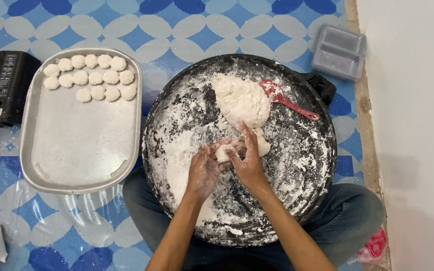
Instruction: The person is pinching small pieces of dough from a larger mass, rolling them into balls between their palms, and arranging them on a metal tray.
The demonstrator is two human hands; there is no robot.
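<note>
A big black round pan (302, 165), dusted with white flour, rests on my lap. A large lump of white dough (242, 103) lies in its upper middle. My left hand (203, 170) and my right hand (248, 160) meet just below that lump, both closed around a small piece of dough (223, 152) still joined to the lump's lower end. A red slotted spatula (287, 100) lies in the pan to the right of the dough.
A silver metal tray (76, 150) to the left holds several small dough balls (91, 78) in rows at its far end. A black appliance (1, 85) sits at the far left, a grey plastic container (338, 51) at upper right. A white wall runs along the right.
</note>
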